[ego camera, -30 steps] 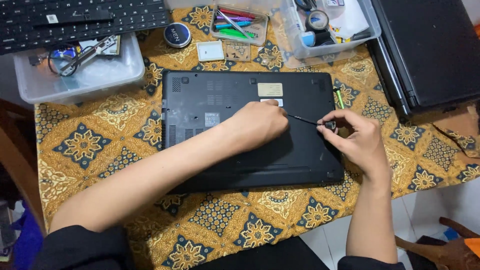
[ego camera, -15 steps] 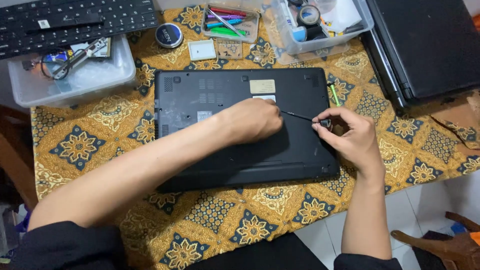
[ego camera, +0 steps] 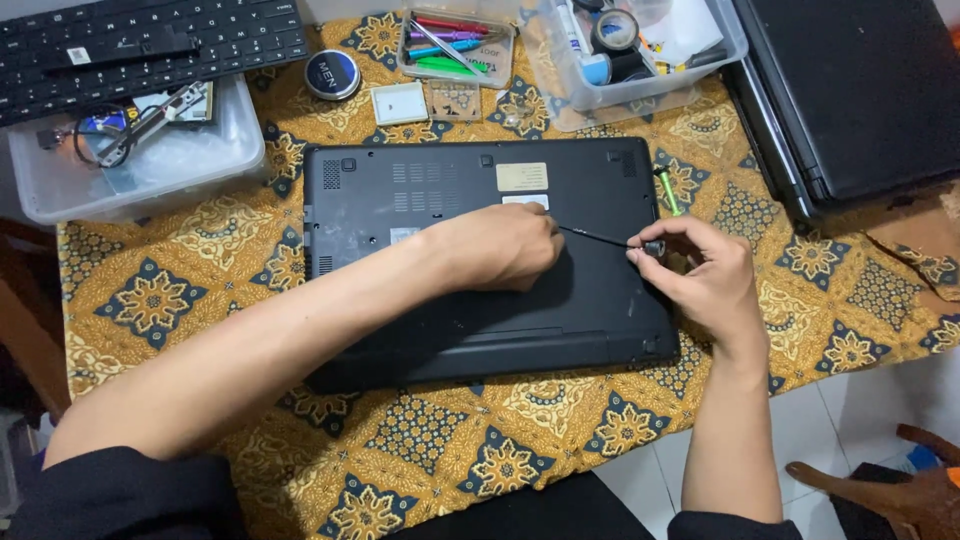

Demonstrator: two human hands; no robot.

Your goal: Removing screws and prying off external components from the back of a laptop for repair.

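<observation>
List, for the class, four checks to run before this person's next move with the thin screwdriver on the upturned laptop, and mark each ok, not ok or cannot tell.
1. Left hand rests on the laptop, steadying it: ok.
2. Right hand grips the screwdriver at its handle end: ok.
3. Tip seated in a screw: cannot tell, left hand hides it.
4. Laptop lies flat on the patterned cloth: ok.
5. Green tool beside the laptop, out of the way: ok.

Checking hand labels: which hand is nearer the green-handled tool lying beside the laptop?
Right. The right hand sits just below the green-handled tool; the left hand rests on the laptop, farther left.
</observation>
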